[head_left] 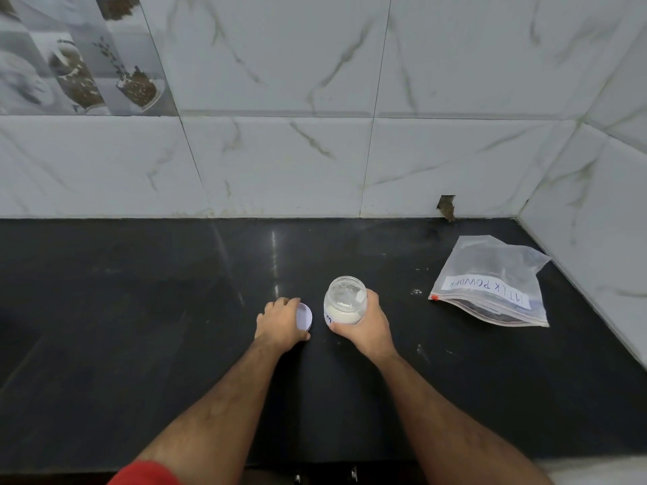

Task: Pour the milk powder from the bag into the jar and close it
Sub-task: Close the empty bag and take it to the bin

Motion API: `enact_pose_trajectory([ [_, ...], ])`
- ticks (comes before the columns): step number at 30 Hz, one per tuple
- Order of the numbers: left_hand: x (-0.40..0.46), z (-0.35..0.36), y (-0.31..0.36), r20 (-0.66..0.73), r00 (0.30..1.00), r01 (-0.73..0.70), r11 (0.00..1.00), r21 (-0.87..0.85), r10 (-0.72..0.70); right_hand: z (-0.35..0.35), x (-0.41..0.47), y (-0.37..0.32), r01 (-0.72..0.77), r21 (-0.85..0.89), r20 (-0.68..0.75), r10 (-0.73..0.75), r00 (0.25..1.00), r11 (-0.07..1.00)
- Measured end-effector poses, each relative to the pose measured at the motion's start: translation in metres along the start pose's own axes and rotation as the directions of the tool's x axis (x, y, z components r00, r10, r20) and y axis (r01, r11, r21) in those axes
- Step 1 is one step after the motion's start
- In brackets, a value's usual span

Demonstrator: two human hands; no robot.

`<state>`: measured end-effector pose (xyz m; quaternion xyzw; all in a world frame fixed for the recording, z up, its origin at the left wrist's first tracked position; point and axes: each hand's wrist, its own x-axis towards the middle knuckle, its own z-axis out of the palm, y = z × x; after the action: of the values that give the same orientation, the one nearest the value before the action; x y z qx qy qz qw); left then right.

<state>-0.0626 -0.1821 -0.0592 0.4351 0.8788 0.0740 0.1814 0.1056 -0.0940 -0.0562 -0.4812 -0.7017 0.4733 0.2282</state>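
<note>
A clear jar [345, 299] stands upright on the black counter [175, 309], open at the top, with white powder in its lower part. My right hand [366, 325] grips the jar from its right side. My left hand [278, 322] holds a white round lid [304, 316], tilted on edge just left of the jar. A clear zip bag [490, 285] labelled "MILK POWDER" lies flat at the right, apart from both hands, and looks nearly empty.
White marble-look wall tiles [315, 152] rise behind the counter and along the right side, forming a corner near the bag. A few specks of spilled powder [416, 292] lie between jar and bag. The counter's front edge runs below my forearms.
</note>
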Motion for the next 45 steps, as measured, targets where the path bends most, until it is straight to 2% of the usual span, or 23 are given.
enact_pose_trajectory([
  [10, 0.005, -0.004, 0.003, -0.042, 0.999, 0.014, 0.996, -0.092, -0.018, -0.015, -0.006, -0.004, 0.009, -0.010, 0.006, -0.009, 1.000, 1.000],
  [13, 0.004, -0.003, 0.004, -0.032, 0.999, 0.019, 0.998, -0.061, -0.021, -0.017, -0.009, -0.005, 0.005, 0.012, 0.007, -0.005, 1.000, 1.000],
  [19, 0.001, 0.002, 0.002, -0.009, 1.000, 0.014, 0.998, -0.058, -0.015, -0.025, -0.001, 0.012, 0.001, -0.043, 0.124, 0.005, 0.992, 0.999],
  [22, 0.005, -0.009, 0.011, -0.099, 0.995, -0.039, 0.986, -0.163, 0.023, -0.046, 0.006, 0.016, -0.007, -0.151, 0.196, 0.037, 0.980, 0.988],
  [24, 0.012, -0.022, 0.026, -0.222, 0.973, -0.121, 0.963, -0.242, 0.066, -0.069, 0.012, 0.016, -0.003, -0.198, 0.136, 0.031, 0.990, 0.980],
  [27, 0.023, -0.046, 0.066, -0.375, 0.920, -0.256, 0.902, -0.348, 0.117, -0.111, 0.020, 0.013, -0.005, -0.203, -0.100, -0.015, 0.995, 0.979],
  [31, 0.032, -0.065, 0.142, -0.438, 0.875, -0.401, 0.817, -0.415, 0.207, -0.173, 0.035, 0.016, -0.072, -0.204, -0.335, -0.001, 0.942, 0.976],
  [35, 0.044, -0.048, 0.219, -0.325, 0.894, -0.432, 0.782, -0.449, 0.308, -0.233, 0.050, 0.042, -0.166, -0.187, -0.498, 0.052, 0.866, 0.968],
  [39, 0.054, -0.007, 0.272, -0.118, 0.949, -0.313, 0.819, -0.480, 0.294, -0.286, 0.066, 0.080, -0.290, -0.158, -0.564, 0.155, 0.811, 0.944],
  [42, 0.065, 0.020, 0.294, 0.003, 0.965, -0.229, 0.848, -0.477, 0.262, -0.315, 0.083, 0.100, -0.388, -0.120, -0.539, 0.268, 0.798, 0.914],
  [45, 0.080, 0.038, 0.309, 0.076, 0.971, -0.167, 0.866, -0.471, 0.229, -0.330, 0.107, 0.116, -0.486, -0.031, -0.427, 0.428, 0.797, 0.873],
])
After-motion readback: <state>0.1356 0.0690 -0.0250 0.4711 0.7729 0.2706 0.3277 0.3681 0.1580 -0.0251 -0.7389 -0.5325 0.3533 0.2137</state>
